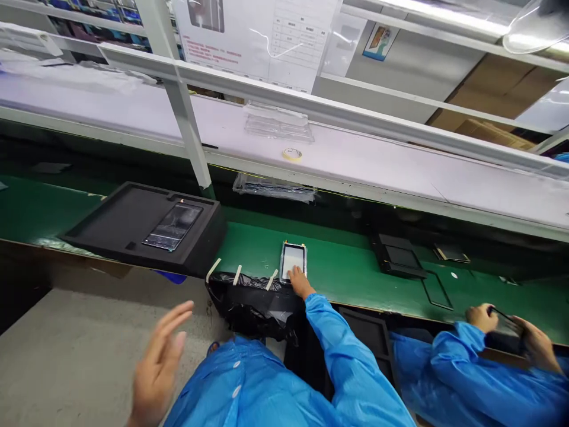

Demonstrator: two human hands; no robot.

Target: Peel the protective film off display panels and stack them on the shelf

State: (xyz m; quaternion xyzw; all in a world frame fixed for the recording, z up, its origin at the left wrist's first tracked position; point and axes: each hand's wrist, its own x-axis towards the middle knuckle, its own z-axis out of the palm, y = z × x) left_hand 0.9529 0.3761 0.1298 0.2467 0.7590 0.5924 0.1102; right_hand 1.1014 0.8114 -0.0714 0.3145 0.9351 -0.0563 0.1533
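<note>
My right hand reaches to the bench, its fingers resting on the lower part of a small flat panel with a dark frame and a pale centre. The panel lies on the green bench top, close to the front edge. My left hand is raised over the floor at the lower left, fingers stretched out and holding nothing. Just below the panel, a black plastic bag hangs from the bench edge, with strips of pale tape at its rim.
Left on the bench stands a black foam tray with a dark glass screen in it. To the right are dark trays and a thin black frame. A co-worker's hands hold a dark piece. A shelf carries a tape roll.
</note>
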